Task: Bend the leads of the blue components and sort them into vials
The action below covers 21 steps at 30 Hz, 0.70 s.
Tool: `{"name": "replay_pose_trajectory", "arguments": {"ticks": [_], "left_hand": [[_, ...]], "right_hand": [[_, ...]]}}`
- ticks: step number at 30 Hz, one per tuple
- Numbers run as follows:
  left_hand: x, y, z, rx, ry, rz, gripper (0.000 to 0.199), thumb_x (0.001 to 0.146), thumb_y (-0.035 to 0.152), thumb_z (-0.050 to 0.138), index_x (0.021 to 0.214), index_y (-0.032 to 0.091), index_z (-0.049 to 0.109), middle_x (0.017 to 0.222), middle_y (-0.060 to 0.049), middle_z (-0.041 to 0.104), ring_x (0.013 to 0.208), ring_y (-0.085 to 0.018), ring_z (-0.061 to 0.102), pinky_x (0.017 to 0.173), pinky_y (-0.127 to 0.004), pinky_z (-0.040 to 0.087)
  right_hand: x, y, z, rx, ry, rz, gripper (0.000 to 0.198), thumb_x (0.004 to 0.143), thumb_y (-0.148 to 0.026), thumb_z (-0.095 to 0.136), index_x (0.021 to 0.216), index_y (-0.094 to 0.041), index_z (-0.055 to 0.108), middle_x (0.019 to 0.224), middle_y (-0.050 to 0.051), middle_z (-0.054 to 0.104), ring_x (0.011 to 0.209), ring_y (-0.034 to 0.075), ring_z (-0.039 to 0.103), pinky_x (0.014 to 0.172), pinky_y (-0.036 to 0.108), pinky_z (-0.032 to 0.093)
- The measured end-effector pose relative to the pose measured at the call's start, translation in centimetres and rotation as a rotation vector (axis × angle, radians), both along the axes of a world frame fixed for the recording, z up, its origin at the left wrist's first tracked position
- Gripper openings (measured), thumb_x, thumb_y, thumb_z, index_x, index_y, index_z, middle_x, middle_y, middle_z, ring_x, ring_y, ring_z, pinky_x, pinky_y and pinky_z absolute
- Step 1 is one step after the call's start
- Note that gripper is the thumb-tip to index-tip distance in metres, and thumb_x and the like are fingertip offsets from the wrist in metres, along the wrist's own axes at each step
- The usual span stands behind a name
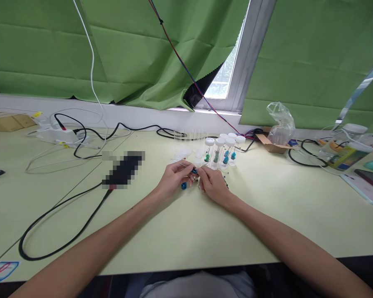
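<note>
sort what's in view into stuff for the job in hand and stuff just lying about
Seems part of the job:
- small blue piece at the fingertips of the left hand and right hand
- loose blue piece
- white-capped tubes
- clear tubes beside them

Probably just lying about:
- black cable
- white power strip
- plastic bag
- cardboard box

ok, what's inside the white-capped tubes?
Front tubes: small green pieces and blue pieces. Below the rear caps, the front row covers most of it; can't tell.
</note>
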State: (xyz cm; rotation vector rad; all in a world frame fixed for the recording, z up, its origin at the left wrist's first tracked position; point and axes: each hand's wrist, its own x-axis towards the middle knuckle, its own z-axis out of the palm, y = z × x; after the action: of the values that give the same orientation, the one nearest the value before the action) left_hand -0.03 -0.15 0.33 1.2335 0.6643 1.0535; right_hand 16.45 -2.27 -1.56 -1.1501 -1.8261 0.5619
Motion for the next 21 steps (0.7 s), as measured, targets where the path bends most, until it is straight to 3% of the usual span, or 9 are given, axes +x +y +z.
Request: {"name": "replay_pose_trajectory", "arguments": {"ticks": [6,13,21], "left_hand": [[0.08,0.01,0.00,-0.004,-0.005,0.002,0.025,0.077,0.037,0.077,0.079,0.015,0.067,0.074,-0.004,0.065,0.062,-0.013,0.058,0.057,-0.028,0.046],[0.02,0.08,0.19,-0.023,-0.001,0.058,0.025,0.078,0.037,0.077,0.079,0.015,0.066,0.072,-0.003,0.062,0.060,-0.012,0.057,0.059,-0.028,0.047],[0.03,0.02,0.11,-0.019,0.001,0.048,0.025,0.078,0.037,0.077,0.079,0.015,0.066,0.068,-0.002,0.061,0.060,-0.012,0.057,0.058,-0.028,0.047]], "right_hand": [[-0.03,-0.04,-0.04,-0.016,0.040,0.007,0.040,0.102,-0.039,0.032,0.069,-0.023,0.046,0.048,-0.004,0.051,0.044,0.013,0.049,0.059,0.027,0.040],[-0.02,-0.23,-0.10,-0.052,0.113,0.028,0.023,0.096,-0.043,0.049,0.105,-0.022,0.049,0.051,-0.009,0.050,0.044,0.012,0.046,0.053,0.024,0.037],[-0.02,-0.06,-0.35,-0.038,0.093,0.040,0.018,0.097,-0.039,0.048,0.101,-0.022,0.049,0.051,-0.008,0.052,0.044,0.011,0.046,0.053,0.024,0.037]]}}
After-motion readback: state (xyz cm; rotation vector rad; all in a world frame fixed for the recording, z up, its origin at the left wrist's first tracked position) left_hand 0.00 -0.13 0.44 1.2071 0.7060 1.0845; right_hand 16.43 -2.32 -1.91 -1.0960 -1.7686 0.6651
